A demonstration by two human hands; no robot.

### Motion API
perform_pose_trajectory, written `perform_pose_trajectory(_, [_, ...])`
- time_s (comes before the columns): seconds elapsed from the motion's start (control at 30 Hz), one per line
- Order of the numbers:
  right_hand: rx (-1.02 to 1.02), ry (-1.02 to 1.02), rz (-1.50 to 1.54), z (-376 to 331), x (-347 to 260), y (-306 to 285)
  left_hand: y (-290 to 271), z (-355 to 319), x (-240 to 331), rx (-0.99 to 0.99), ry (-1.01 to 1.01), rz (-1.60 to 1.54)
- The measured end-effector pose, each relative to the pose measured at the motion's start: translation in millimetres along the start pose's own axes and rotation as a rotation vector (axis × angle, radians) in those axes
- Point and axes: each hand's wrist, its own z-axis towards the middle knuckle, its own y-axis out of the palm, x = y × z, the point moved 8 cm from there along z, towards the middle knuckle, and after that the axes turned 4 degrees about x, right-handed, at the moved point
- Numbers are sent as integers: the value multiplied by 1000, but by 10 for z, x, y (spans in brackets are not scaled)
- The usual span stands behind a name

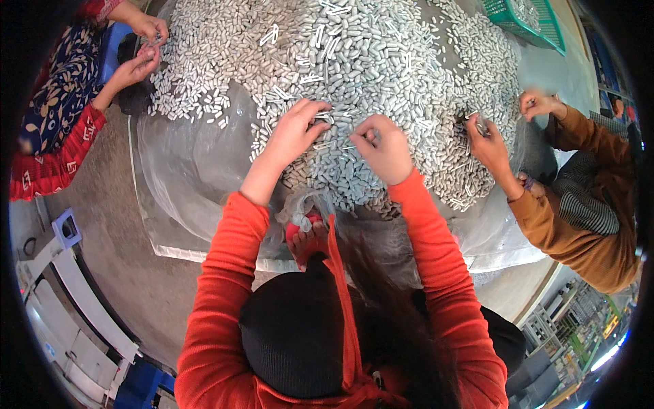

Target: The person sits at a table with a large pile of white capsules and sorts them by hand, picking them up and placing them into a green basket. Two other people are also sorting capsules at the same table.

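Observation:
A wide heap of small grey oblong metal pieces [368, 61] spreads across the work surface in front of me. My left hand [291, 135] is over the near part of the heap, thumb and fingers closed on a small grey metal piece [327, 118]. Just to its right, my right hand [385, 148] is curled with the fingertips drawn together. Whatever those fingers hold, if anything, is too small to tell. Between and below both hands lie more loose pieces, bluish grey in tone.
Clear plastic sheeting [197, 157] covers the surface along its near edge. A co-worker's hands [139, 65] pinch something at the left; another co-worker's hand [489, 146] holds pieces at the right. A green basket [524, 24] stands far right. Longer paired metal strips [270, 34] lie on the heap.

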Motion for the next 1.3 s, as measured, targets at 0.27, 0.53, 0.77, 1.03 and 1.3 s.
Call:
perform_pose_trajectory(0.27, [-100, 515, 1311, -183, 199, -3, -149, -129, -374, 297, -54, -134])
perform_pose_trajectory(0.53, [-261, 83, 215, -64, 11, 54, -186, -413, -659, 206, -481, -766])
perform_pose_trajectory(0.77, [-197, -229, -741, -92, -153, 373, -246, -498, -543, 260, -584, -1030])
perform_pose_trajectory(1.03, [-8, -109, -238, -77, -45, 147, 65, -158, -364, 169, -185, -48])
perform_pose_trajectory(1.3, [226, 572, 1511, 12, 394, -6, -125, -48, -67, 185, -247, -89])
